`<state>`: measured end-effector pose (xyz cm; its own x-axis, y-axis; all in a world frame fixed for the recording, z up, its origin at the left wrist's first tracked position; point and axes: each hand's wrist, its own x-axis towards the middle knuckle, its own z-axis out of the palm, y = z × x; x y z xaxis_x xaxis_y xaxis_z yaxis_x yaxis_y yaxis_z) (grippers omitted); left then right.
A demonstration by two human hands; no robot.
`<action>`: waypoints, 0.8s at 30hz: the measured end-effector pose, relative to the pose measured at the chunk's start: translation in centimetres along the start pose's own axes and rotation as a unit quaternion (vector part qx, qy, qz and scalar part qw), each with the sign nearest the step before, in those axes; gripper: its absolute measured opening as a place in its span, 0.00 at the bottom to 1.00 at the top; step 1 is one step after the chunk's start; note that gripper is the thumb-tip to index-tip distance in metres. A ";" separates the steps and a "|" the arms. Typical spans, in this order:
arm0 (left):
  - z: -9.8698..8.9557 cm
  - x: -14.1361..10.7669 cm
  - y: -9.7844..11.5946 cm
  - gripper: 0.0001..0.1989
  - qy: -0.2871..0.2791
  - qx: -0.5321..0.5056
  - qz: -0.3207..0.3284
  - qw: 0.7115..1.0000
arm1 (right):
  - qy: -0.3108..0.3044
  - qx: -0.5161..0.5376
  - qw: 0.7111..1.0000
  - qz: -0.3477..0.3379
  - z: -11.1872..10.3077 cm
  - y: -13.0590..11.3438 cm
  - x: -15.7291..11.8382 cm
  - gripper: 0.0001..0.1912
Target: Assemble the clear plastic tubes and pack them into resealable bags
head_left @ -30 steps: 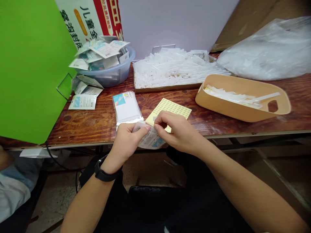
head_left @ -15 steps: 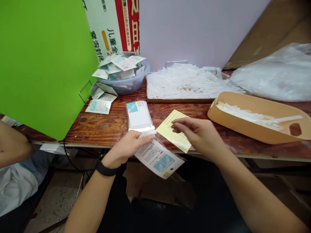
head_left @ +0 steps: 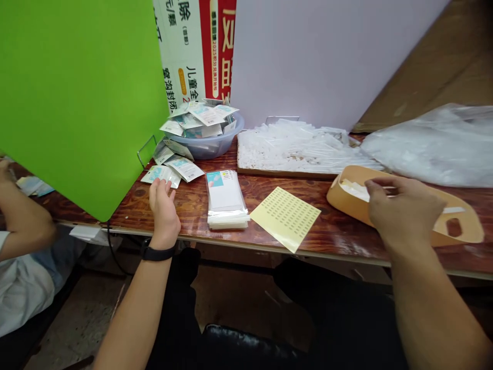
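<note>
My left hand [head_left: 165, 210] is open with its fingers spread, just in front of a flat printed packet [head_left: 185, 168] lying by the blue bowl [head_left: 215, 146]. It holds nothing. Over the tan basket [head_left: 462, 236], my right hand [head_left: 408, 210] is closed in a pinch; what lies between the fingertips, if anything, is hard to make out. White plastic strips [head_left: 354, 190] lie in that basket. Between my hands are a stack of clear bags with printed cards [head_left: 227, 198] and a yellow sticker sheet [head_left: 285, 218] with rows of small dark labels.
Filled packets [head_left: 204, 115] heap above the bowl's rim. Behind the sticker sheet, a shallow cardboard tray [head_left: 285, 172] holds many clear plastic pieces, beside a large clear bag [head_left: 435, 149]. A green panel [head_left: 77, 103] stands at left, with another person's arm [head_left: 26, 221] beyond it.
The packet has left my left hand, which moved left and opened; another packet now lies by the bowl. My right hand moved right from the sticker sheet to the tan basket.
</note>
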<state>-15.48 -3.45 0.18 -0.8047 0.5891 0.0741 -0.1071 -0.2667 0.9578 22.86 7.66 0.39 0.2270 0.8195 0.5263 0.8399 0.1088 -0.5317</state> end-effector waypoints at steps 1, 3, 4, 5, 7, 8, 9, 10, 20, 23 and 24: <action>0.2 -0.2 -0.4 0.22 -0.013 0.037 0.022 0.999 | -0.017 -0.037 0.999 0.017 -0.1 0.8 1.0 0.07; 0.6 0.0 -1.1 0.21 -0.052 0.142 0.086 0.985 | -0.046 -0.067 0.996 0.036 0.1 2.1 2.7 0.07; 0.7 0.4 -1.5 0.22 -0.078 0.205 0.126 0.968 | -0.073 -0.076 0.994 0.039 0.4 2.5 3.3 0.05; 0.8 1.1 -1.9 0.24 -0.108 0.263 0.165 0.944 | -0.087 -0.087 0.991 0.045 0.7 2.8 3.8 0.04; 1.1 2.8 -2.7 0.28 -0.153 0.353 0.213 0.898 | -0.107 -0.119 0.985 0.061 1.3 2.9 4.2 0.08; 1.2 3.7 -3.2 0.29 -0.167 0.382 0.218 0.883 | -0.113 -0.137 0.982 0.070 1.5 2.9 4.3 0.10; 1.3 4.5 -3.7 0.30 -0.182 0.408 0.209 0.870 | -0.114 -0.155 0.978 0.080 1.6 2.7 4.2 0.14; 1.4 5.2 -4.1 0.31 -0.193 0.438 0.196 0.856 | -0.113 -0.171 0.975 0.090 1.6 2.6 4.1 0.19; 1.6 6.0 -5.9 0.32 -0.146 0.551 0.202 0.796 | -0.030 -0.217 0.972 0.084 -0.2 2.2 2.4 0.24; 1.7 5.7 -5.4 0.33 -0.105 0.557 0.207 0.798 | 0.024 -0.200 0.980 -0.007 -0.1 1.6 1.3 0.23; 1.9 5.5 -5.2 0.33 -0.091 0.554 0.212 0.800 | 0.037 -0.190 0.980 -0.055 0.2 1.2 1.0 0.21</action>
<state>-18.22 2.62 -3.84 -0.5223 0.7535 0.3992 0.8172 0.3084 0.4869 24.00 8.67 0.15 0.1484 0.7705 0.6199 0.9808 -0.0344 -0.1920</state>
